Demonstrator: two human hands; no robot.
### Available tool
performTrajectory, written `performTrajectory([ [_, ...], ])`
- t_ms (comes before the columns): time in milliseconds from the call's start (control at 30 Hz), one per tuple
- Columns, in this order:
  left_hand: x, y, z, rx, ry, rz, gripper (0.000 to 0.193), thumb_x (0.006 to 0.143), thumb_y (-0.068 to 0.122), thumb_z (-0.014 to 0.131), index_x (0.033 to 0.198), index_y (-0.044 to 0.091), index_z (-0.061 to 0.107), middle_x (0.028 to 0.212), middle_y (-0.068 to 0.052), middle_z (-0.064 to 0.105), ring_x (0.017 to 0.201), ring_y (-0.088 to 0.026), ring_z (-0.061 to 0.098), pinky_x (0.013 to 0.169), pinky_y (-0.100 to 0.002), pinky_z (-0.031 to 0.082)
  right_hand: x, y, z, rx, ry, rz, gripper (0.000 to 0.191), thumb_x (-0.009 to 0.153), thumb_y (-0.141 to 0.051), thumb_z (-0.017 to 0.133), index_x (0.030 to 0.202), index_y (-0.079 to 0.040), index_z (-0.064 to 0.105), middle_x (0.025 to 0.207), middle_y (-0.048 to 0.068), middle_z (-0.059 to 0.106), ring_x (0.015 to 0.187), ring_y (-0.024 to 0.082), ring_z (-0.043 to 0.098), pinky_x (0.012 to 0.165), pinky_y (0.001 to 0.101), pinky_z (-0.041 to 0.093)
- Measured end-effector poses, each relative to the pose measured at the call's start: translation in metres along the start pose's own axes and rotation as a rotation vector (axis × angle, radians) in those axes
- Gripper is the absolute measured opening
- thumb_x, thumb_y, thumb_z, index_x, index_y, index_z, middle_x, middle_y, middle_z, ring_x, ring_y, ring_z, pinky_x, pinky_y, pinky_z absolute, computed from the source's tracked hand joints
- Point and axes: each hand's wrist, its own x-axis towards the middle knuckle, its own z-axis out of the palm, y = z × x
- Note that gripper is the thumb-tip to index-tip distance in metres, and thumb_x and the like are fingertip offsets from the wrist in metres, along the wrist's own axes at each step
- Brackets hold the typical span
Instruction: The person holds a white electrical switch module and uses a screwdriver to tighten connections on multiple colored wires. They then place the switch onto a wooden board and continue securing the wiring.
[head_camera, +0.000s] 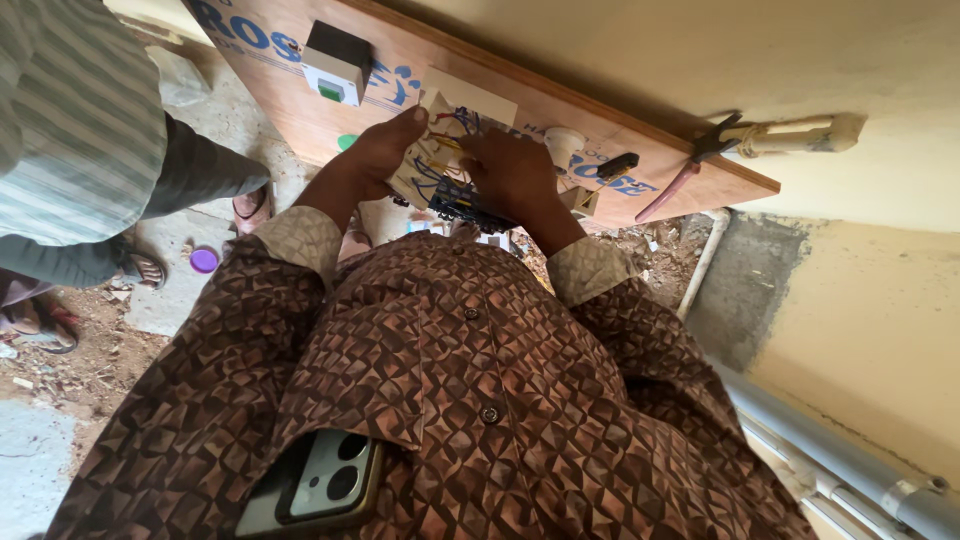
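A white switch plate (432, 150) lies back-up on a wooden board (300, 120), showing a tangle of blue, red and yellow wires (445, 180). My left hand (380, 150) grips the plate's left edge, thumb over its top corner. My right hand (515, 175) is curled over the plate's right side with its fingertips pinched into the wires; what they pinch is hidden by the hand. Both arms reach out from my brown patterned shirt.
On the board are a white and black breaker box (335, 62), a white lamp holder (563, 145), a small black part (618, 165) and red-handled pliers (700, 160). Another person in a striped shirt (70, 120) stands at the left. Grey pipes (850, 460) run along the wall at right. A phone (320, 485) sits in my pocket.
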Motion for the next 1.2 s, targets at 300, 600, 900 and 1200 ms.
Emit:
performTrajectory([
  [300,0.008,0.0,0.001,0.458,0.119,0.133,0.066,0.108,0.046,0.052,0.16,0.008,0.037,0.154,-0.016,0.054,0.139,-0.024,0.05,0.107,-0.034,0.043,0.005,0.009,-0.001,-0.124,-0.081,-0.317,0.034,0.08,-0.015,0.066,0.112,-0.003,0.06,0.089,0.015,0.068,0.078,0.04,0.068,0.062,0.0532,0.052],
  [600,0.0,0.009,0.002,0.441,0.164,0.073,0.065,0.106,0.04,0.051,0.159,0.009,0.033,0.153,-0.018,0.05,0.14,-0.03,0.048,0.109,-0.043,0.04,0.01,0.0,0.019,-0.034,-0.103,0.025,0.016,0.095,-0.025,0.064,0.104,-0.014,0.071,0.086,0.015,0.073,0.079,0.038,0.07,0.071,0.0559,0.051],
  [900,-0.002,0.002,0.008,0.349,0.227,0.034,0.071,0.096,0.038,0.059,0.158,0.012,0.033,0.149,-0.015,0.052,0.131,-0.028,0.053,0.098,-0.04,0.05,-0.005,0.031,-0.007,1.003,0.193,0.162,0.018,0.104,-0.018,0.055,0.119,-0.006,0.057,0.1,0.004,0.063,0.082,0.022,0.074,0.072,0.0365,0.06],
  [1200,0.006,-0.013,0.002,0.845,0.23,0.225,0.077,0.08,0.036,0.083,0.141,0.0,0.053,0.127,-0.02,0.067,0.107,-0.031,0.066,0.092,-0.041,0.053,-0.065,0.037,-0.134,1.916,0.587,0.279,0.015,0.091,-0.004,0.059,0.102,-0.014,0.055,0.086,0.005,0.064,0.074,0.018,0.066,0.059,0.0331,0.053],
])
